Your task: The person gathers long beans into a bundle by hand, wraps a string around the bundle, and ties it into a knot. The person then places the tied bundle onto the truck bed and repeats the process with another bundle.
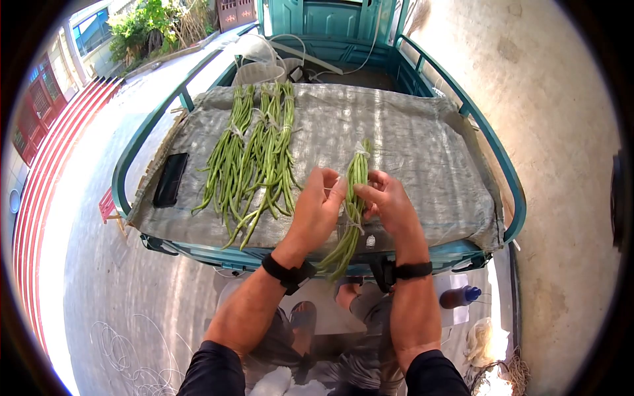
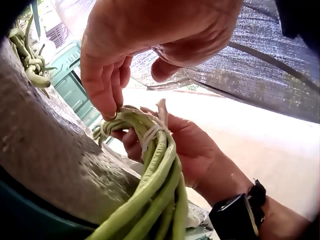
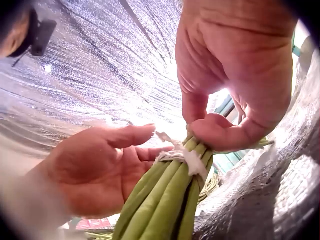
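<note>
A bundle of long green beans [image 1: 357, 173] lies upright in the head view between both hands, bound by white ties near its top and lower down. My right hand [image 1: 391, 203] grips it from the right; in the right wrist view its thumb and forefinger [image 3: 215, 132] pinch the beans just beyond a white tie [image 3: 182, 159]. From the left, my left hand [image 1: 318, 210] reaches in with its fingertips at the bundle. Its thumb [image 2: 165, 70] stands apart from the fingers in the left wrist view. The tie's loose end [image 3: 162, 136] sticks up near that thumb.
Several tied bean bundles [image 1: 254, 148] lie on the grey woven cover [image 1: 409, 132] to the left. Beside them is a black phone-like object [image 1: 171, 180]. A clear bucket [image 1: 259, 71] stands behind, and teal cart rails [image 1: 485, 129] flank the cover. A dark bottle [image 1: 456, 297] stands low right.
</note>
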A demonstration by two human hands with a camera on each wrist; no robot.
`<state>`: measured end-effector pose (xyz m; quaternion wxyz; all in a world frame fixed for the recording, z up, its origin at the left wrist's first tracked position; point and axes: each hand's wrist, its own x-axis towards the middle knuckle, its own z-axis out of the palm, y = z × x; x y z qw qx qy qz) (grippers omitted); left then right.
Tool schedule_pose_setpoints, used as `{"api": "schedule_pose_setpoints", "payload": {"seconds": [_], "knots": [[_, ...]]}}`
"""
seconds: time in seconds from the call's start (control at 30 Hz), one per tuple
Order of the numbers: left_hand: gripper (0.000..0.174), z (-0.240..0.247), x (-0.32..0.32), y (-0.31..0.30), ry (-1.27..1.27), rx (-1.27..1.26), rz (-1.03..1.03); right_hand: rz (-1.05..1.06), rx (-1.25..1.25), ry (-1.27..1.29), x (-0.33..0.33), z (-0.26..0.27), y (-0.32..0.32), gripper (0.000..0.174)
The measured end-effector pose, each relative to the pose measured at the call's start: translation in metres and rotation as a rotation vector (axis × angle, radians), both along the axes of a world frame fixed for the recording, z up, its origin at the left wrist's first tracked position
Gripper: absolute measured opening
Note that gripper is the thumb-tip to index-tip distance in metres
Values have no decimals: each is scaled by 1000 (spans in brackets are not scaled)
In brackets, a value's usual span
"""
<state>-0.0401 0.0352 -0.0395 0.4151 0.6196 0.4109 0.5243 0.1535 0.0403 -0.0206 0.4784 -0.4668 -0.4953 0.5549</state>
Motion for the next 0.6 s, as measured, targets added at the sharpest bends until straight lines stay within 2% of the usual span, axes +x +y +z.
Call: {"api": "schedule_pose_setpoints", "payload": {"seconds": [0.1,0.2,0.3,0.4,0.53,0.57,0.6], "knots": [[39,11,8,-10,-352,-397,-20,-21,129,13,-12,9,-7,54],[44,26,-3,-13,-530,-494,-404,53,224,-128,-15,20,-12,54],[42,23,8,-16,-465,-316,-325,164,275,-206,-9,23,-13,50],[38,33,1,-20,-394,-438,-361,150,248,-123,4,27,-16,43],[36,26,-2,-15,-497,-526,-464,-24,79,90,24,19,-10,35],[36,26,-2,-17,-514,-531,-506,-5,82,87,29,14,-9,33],[36,30,0,-19,-530,-536,-549,54,65,187,27,14,-11,32]]}}
